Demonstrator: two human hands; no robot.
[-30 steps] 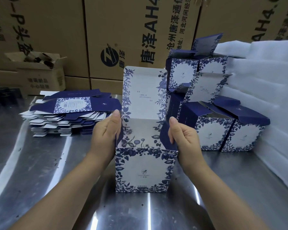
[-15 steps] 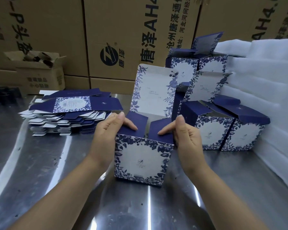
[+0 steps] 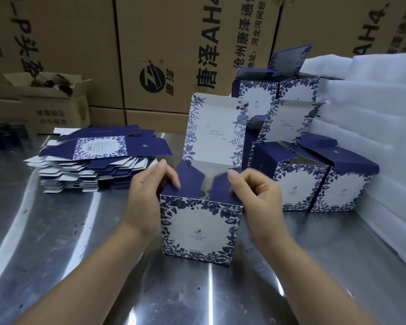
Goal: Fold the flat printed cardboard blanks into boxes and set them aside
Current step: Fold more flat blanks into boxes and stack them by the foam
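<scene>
A blue-and-white floral printed box (image 3: 198, 231) stands upright on the steel table (image 3: 56, 231) in front of me, its lid panel raised at the back. My left hand (image 3: 145, 193) grips the box's top left corner, thumb on the dark blue left side flap. My right hand (image 3: 256, 195) pinches the right side flap; both flaps lean inward. A stack of flat printed blanks (image 3: 96, 160) lies at the left. Several folded boxes (image 3: 314, 181) with open lids stand at the right, more stacked behind them.
White foam sheets (image 3: 373, 137) are piled along the right edge. Large brown cartons (image 3: 174, 48) form a wall behind the table. A small open carton (image 3: 54, 102) with dark items sits at back left.
Both hands went from holding the box's sides to folding the two dark blue side flaps inward. The box shifted slightly toward me and its lid stayed upright.
</scene>
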